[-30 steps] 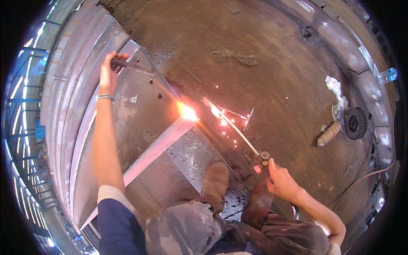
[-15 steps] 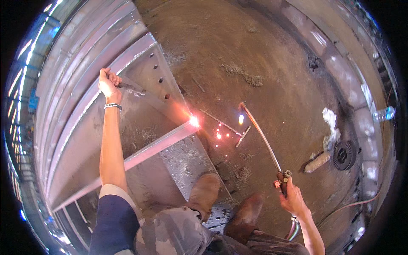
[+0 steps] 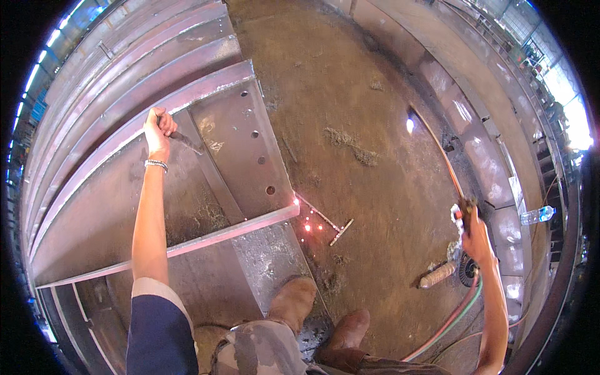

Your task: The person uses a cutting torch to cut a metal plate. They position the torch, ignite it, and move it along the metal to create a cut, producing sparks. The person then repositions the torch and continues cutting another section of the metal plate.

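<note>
Head: one torch point(image 3: 446, 156), two boots point(image 3: 294, 300)

I see left hand point(image 3: 160, 132) over steel panel point(image 3: 187, 194) at left, torch point(image 3: 465, 206) in right hand point(image 3: 478, 239), T-shaped rod point(image 3: 339, 229) on floor point(image 3: 350, 81) between, bottle point(image 3: 538, 215) far right.

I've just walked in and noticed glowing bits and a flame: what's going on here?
A person's right hand holds a long, thin, copper-coloured metal torch, a whitish-violet flame lit at its tip, away from the glowing end of a pinkish-grey metal strip. The left hand holds a slender dark bar. Reddish glowing bits show against the brown floor beside the strip's end.
</note>
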`<state>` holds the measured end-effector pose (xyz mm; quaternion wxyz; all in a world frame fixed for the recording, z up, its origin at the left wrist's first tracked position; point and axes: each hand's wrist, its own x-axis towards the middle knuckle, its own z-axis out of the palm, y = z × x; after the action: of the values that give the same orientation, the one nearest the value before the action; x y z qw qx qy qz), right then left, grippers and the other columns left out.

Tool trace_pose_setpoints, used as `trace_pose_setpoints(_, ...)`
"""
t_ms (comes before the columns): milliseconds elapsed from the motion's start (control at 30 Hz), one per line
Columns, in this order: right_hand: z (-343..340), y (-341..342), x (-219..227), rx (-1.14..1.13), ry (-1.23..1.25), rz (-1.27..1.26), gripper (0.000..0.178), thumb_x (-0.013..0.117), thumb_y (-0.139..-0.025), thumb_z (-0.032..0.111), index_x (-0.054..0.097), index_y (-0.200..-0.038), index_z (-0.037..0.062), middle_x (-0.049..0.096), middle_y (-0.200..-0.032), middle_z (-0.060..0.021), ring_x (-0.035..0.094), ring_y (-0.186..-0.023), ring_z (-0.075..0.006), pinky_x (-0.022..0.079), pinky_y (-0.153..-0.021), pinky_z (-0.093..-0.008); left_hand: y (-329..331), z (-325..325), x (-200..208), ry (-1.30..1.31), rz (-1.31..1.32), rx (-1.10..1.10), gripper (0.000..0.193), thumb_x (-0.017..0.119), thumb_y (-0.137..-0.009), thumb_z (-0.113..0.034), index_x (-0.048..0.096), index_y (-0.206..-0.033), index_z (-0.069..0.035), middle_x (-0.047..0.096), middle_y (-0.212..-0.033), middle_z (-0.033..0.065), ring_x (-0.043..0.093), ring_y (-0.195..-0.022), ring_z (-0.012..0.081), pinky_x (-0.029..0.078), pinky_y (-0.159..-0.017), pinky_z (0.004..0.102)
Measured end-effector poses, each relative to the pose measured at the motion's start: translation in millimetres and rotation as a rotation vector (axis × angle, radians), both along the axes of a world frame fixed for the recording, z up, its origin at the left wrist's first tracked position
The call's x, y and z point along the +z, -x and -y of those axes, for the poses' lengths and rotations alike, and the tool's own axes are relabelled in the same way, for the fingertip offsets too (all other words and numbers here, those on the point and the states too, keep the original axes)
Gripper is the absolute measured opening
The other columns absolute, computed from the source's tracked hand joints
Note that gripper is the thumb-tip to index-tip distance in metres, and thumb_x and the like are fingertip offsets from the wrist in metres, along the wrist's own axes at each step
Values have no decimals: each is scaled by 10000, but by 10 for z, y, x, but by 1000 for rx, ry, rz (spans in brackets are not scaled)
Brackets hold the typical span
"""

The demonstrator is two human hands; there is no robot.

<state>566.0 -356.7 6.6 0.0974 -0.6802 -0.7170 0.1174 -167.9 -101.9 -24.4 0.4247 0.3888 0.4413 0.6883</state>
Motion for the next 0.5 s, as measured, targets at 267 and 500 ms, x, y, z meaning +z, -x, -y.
trace_pose_setpoints(267, -1507, 1795, -555, 81, -42, -129, 419, 540, -751, -62, 369, -1130, -7, 597, -806, -309, 616, -824, -513, 444, -670, -582, -42, 1, -29, -31, -28, 69, 401, 547, -878, -201, 317, -560, -119, 276, -470, -6, 240, -422, 112, 277, -474, 312)
trace_pose_setpoints(500, -1686, 2816, -930, 268, 135, 11, 510, 714, -728, -14, 378, -1111, -33, 611, -985, -309, 665, -849, -481, 559, -713, -541, -33, -2, -86, -96, -16, 61, 340, 534, -905, -171, 371, -617, -91, 286, -486, -9, 240, -419, 106, 269, -453, 303)
